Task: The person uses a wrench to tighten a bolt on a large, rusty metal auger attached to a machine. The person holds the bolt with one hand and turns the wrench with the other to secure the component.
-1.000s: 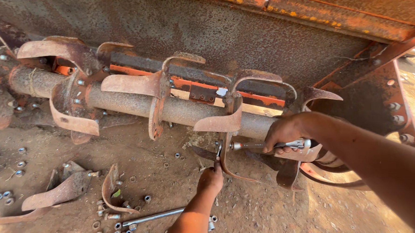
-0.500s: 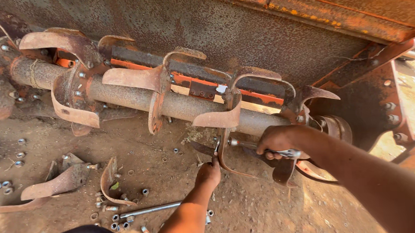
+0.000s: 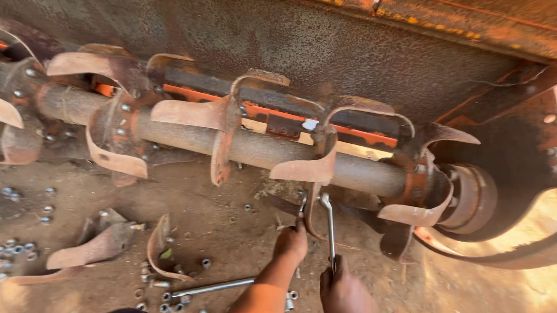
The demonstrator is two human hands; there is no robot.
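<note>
The right hand (image 3: 346, 292) grips a long metal wrench (image 3: 329, 232) under the rotor shaft (image 3: 253, 145); the left hand (image 3: 291, 243) closes on a small tool at a blade (image 3: 304, 169), loose nuts (image 3: 7, 250) lying on the dirt.

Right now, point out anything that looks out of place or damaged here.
Curved blades lie detached on the dirt left of the hands, with nuts scattered loose around them. The rotor shaft and hood are rusty and mud-caked. The left hand and right hand work wrenches at one flange.
</note>
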